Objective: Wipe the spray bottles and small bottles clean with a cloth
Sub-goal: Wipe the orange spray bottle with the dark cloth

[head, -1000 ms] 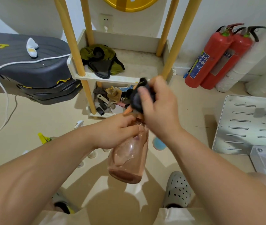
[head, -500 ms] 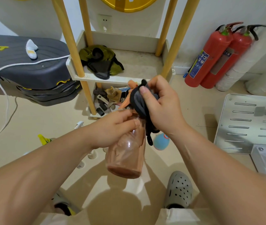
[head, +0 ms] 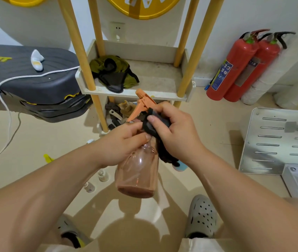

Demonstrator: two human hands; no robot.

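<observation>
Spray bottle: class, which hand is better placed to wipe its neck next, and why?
Probably the right hand. It holds the cloth against the neck of the spray bottle, while the left hand grips the bottle's shoulder and steadies it.

Spray bottle [head: 137, 171]: translucent pink plastic, glossy, smooth. Trigger head [head: 142, 104]: opaque orange plastic, matt. Cloth [head: 155, 128] at bottle neck: black fabric, soft, matt. Right of bottle: metal panel [head: 275, 140], slotted, dull sheen. Behind bottle: shelf posts [head: 79, 51], smooth wood; fire extinguishers [head: 235, 66], glossy red paint.
</observation>
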